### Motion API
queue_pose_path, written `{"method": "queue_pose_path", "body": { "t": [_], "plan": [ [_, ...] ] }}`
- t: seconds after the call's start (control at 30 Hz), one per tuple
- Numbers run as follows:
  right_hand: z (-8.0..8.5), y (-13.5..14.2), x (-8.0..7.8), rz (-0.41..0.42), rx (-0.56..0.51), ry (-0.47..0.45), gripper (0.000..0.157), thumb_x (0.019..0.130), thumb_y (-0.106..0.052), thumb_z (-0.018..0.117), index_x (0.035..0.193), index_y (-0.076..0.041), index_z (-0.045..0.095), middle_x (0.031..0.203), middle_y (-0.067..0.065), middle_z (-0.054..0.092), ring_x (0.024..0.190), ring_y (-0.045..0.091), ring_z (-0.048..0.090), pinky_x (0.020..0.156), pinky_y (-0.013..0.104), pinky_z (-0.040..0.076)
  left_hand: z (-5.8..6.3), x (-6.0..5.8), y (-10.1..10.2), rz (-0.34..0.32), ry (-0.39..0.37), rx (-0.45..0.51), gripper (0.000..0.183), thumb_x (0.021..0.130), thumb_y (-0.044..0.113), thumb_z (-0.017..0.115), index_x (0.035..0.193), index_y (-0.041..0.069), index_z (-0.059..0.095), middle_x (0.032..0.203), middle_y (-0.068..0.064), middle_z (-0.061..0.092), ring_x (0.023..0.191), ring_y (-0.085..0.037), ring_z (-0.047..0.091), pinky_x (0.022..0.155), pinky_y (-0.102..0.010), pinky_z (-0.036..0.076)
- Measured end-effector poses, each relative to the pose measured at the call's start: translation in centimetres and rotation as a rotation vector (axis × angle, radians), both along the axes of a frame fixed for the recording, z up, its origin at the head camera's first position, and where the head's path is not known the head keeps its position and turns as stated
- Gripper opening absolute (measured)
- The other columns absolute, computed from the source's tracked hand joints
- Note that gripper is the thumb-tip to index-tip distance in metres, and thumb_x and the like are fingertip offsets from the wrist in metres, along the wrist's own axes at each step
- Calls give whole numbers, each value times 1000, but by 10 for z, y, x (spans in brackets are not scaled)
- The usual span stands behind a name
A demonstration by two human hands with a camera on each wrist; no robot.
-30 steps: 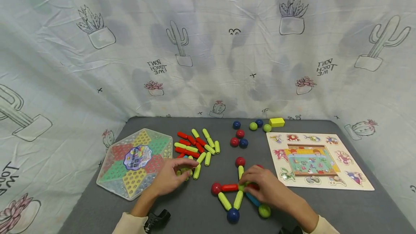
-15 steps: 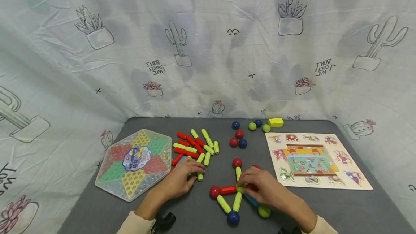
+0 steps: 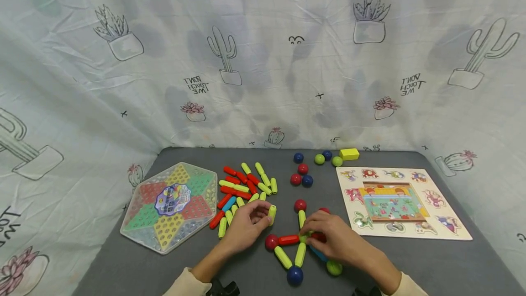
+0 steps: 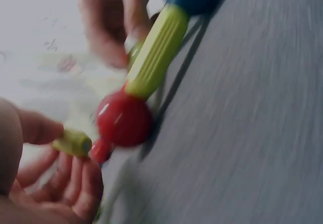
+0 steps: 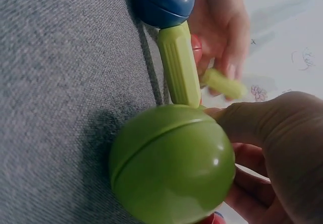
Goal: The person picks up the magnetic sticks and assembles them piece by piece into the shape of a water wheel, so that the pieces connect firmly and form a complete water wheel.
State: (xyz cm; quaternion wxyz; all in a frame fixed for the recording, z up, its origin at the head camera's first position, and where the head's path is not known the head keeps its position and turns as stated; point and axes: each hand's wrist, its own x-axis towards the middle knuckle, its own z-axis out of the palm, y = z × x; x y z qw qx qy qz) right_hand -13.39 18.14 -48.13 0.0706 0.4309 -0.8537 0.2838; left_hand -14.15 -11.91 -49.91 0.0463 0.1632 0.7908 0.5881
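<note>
My left hand (image 3: 244,227) pinches a lime-green magnetic rod (image 3: 272,215) between thumb and fingers, raised just left of a ball-and-rod structure. In the left wrist view this rod (image 4: 73,143) points toward a red ball (image 4: 124,118). My right hand (image 3: 334,236) grips the structure at its middle green ball (image 3: 304,237), which the fingers partly cover. From that ball a red rod (image 3: 289,240) runs to the left red ball (image 3: 271,242). Two lime rods meet at a blue ball (image 3: 295,276) in front. Another green ball (image 3: 334,267) sits under the right wrist.
Several loose red, lime and blue rods (image 3: 236,191) lie behind the left hand. A hexagonal game board (image 3: 148,220) is at left, a wooden picture puzzle (image 3: 452,229) at right. Loose balls (image 3: 307,180) and a yellow block (image 3: 349,154) stand at the back.
My left hand has taken a lime rod from the pile and carried it right, toward the structure. The right hand keeps its grip and has hardly moved.
</note>
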Motion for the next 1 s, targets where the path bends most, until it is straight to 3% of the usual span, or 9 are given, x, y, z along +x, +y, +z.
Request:
{"method": "queue_pose_path", "body": {
  "t": [0.1, 0.2, 0.3, 0.43, 0.6, 0.67, 0.77, 1.0],
  "plan": [
    [1, 0, 1, -11, 10, -10, 24, 91, -11, 90, 108, -26, 81, 109, -14, 73, 103, 6, 69, 87, 31, 61, -2, 1, 10, 25, -103, 23, 27, 104, 13, 74, 127, 0, 71, 111, -11, 72, 96, -14, 69, 86, -21, 58],
    [2, 0, 1, -38, 36, -37, 23, 93, -12, 89, 109, -27, 81, 109, -15, 72, 103, 5, 67, 87, 31, 61, -4, 2, 15, 40, -117, -7, 26, 102, 16, 76, 124, 1, 73, 106, -9, 73, 92, -14, 69, 83, -21, 57],
    [4, 1, 1, -57, 53, -59, 23, 93, -12, 88, 109, -27, 81, 109, -15, 72, 102, 5, 66, 87, 31, 61, -5, 2, 19, 40, -73, -57, 25, 102, 19, 77, 122, 4, 76, 102, -5, 73, 87, -12, 69, 80, -22, 57],
    [5, 0, 1, -91, 55, -48, 16, 96, -17, 87, 106, -28, 81, 105, -17, 71, 100, 4, 65, 84, 30, 60, -8, 2, 23, 38, 53, -145, 22, 101, 20, 77, 118, 5, 78, 93, 2, 73, 77, -4, 65, 71, -22, 56],
    [6, -9, -1, -279, 81, 28, 9, 96, -28, 87, 97, -26, 78, 91, -18, 71, 93, 7, 62, 80, 32, 59, -9, 3, 25, 58, 227, -256, 20, 99, 19, 77, 111, 3, 79, 79, 7, 71, 63, 3, 57, 59, -21, 51],
    [7, -14, -3, -352, 111, 28, 13, 96, -30, 87, 97, -23, 77, 88, -17, 72, 95, 11, 63, 82, 36, 59, -7, 4, 24, 72, 248, -292, 18, 98, 20, 78, 105, 4, 79, 75, 9, 70, 61, 4, 55, 58, -20, 49],
    [7, -19, -6, -398, 150, -36, 20, 96, -33, 87, 103, -19, 75, 87, -13, 73, 100, 18, 66, 84, 42, 59, -5, 6, 24, 77, 248, -331, 14, 98, 20, 80, 96, 7, 79, 71, 9, 67, 59, 4, 54, 58, -20, 49],
    [5, -23, -10, -324, 109, -167, 25, 98, -26, 84, 120, -17, 74, 101, -9, 76, 107, 20, 66, 87, 44, 59, -6, 6, 27, 66, 237, -360, 11, 99, 20, 77, 91, 13, 78, 67, 13, 64, 58, 5, 53, 59, -19, 48]
  ]
}}
